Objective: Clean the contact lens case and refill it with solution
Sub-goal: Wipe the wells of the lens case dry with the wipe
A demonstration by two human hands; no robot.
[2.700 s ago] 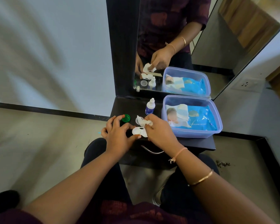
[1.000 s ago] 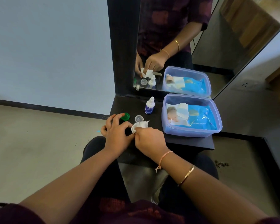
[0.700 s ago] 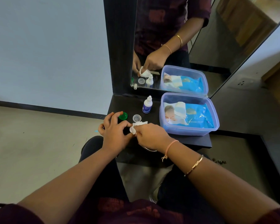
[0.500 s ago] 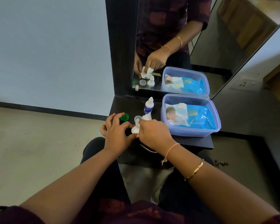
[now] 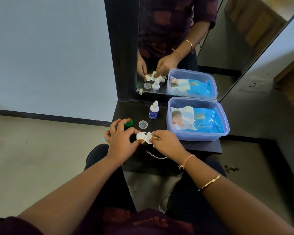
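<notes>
The white contact lens case (image 5: 140, 136) lies on the black shelf (image 5: 200, 147), its left well open and facing up. My left hand (image 5: 120, 139) pinches that left well between thumb and fingers. My right hand (image 5: 165, 143) presses a small white wipe (image 5: 151, 136) into the case's right well, which the wipe and fingers hide. A green cap (image 5: 129, 123) and a clear cap (image 5: 143, 124) sit just behind the case. The small solution bottle (image 5: 154, 110), white with a blue label, stands upright further back.
A translucent blue tub (image 5: 199, 133) holding a blue pack of wet wipes (image 5: 197, 120) fills the shelf's right side. A mirror (image 5: 176, 39) rises behind the shelf and reflects my hands. The floor lies to the left, my lap below.
My right hand has come back down from near the bottle and now pushes the wipe into the case's right well. The left well is uncovered. My left hand stays on the case.
</notes>
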